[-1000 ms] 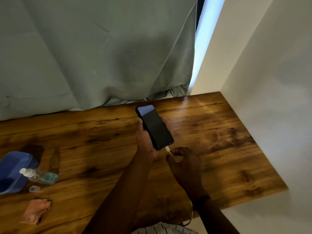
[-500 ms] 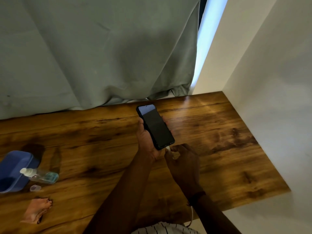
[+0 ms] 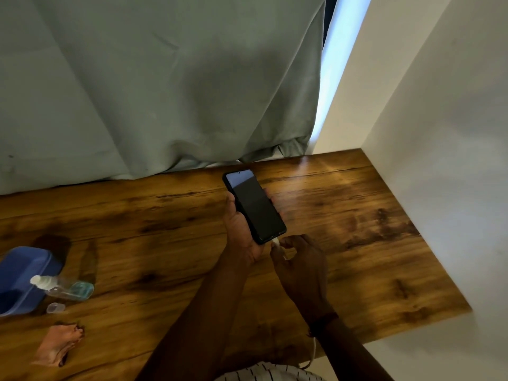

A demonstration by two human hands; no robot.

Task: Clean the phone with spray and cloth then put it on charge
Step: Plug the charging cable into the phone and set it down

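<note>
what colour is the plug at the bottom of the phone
White; the plug shows best in the head view.

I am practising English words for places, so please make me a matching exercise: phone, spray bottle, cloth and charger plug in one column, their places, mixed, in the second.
1 phone
2 spray bottle
3 cloth
4 charger plug

A on its side beside the blue container
B pinched by the right hand
C held in the left hand
D crumpled on the table, at its near left

Pairs: 1-C, 2-A, 3-D, 4-B
</note>
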